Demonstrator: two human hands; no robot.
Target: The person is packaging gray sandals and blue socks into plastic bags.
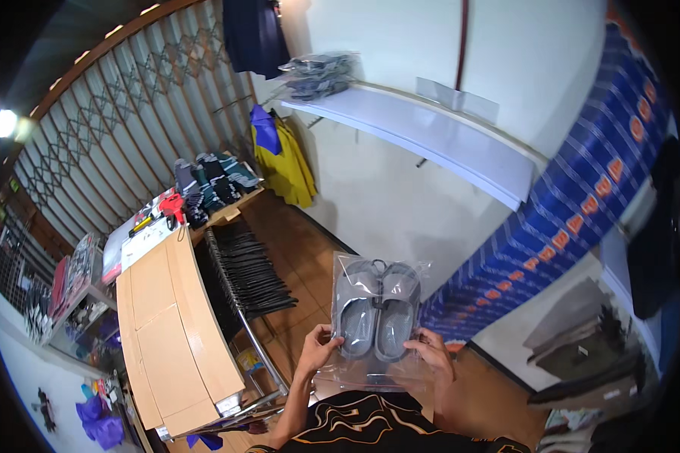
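A pair of grey slide sandals (pixel 378 323) lies side by side inside a clear plastic bag (pixel 368 376), held up before my body. My left hand (pixel 320 348) pinches the bag's left edge between thumb and fingers. On the opposite edge, my right hand (pixel 430 348) grips the bag in the same way, its thumb over the plastic near the right sandal. A small dark hanger loop shows at the top between the sandals.
A white wall shelf (pixel 430 136) bears a stack of bagged grey items (pixel 320 76). Flattened cardboard (pixel 175 334) covers a table at left, beside a rail of black hangers (pixel 252 272). Socks (pixel 212 178) and a red tag gun (pixel 173 206) lie beyond. A blue patterned cloth (pixel 521 243) hangs right.
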